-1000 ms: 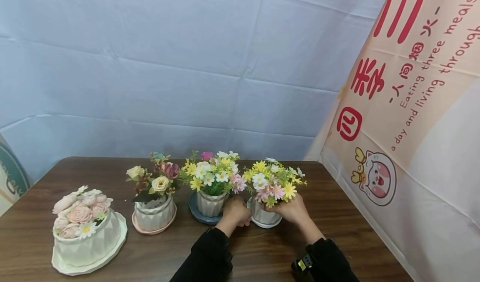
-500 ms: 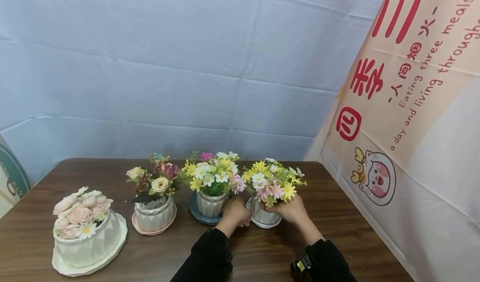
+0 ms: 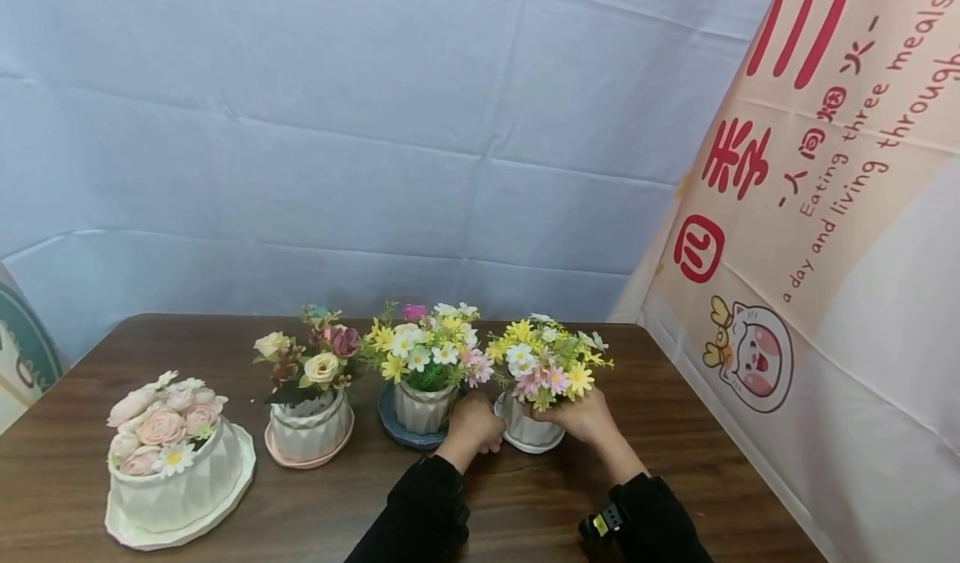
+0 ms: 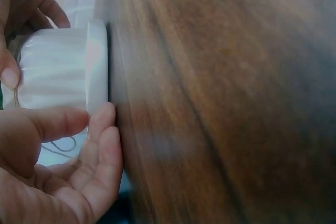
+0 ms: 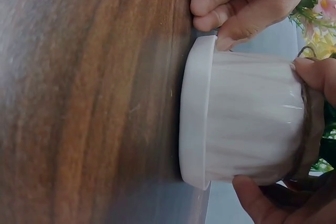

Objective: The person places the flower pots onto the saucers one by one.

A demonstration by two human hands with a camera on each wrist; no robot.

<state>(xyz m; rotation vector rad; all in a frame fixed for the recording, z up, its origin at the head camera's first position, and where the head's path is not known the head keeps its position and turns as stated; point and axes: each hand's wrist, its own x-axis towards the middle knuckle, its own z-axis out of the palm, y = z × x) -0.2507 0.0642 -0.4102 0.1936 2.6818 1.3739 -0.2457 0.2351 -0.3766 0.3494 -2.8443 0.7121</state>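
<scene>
A white ribbed pot of yellow, pink and white daisies stands on its white saucer at the right end of a row on the brown table. My left hand holds the pot's left side and my right hand holds its right side just under the flowers. In the left wrist view the thumb presses the pot while the fingers curl beside the saucer. The right wrist view shows my fingers round the pot near its rim and the saucer on the table.
Left of the held pot stand a daisy pot on a blue saucer, a rose pot on a pink saucer and a large white pot of pale pink roses. A printed banner hangs along the table's right edge, with a blue cloth behind.
</scene>
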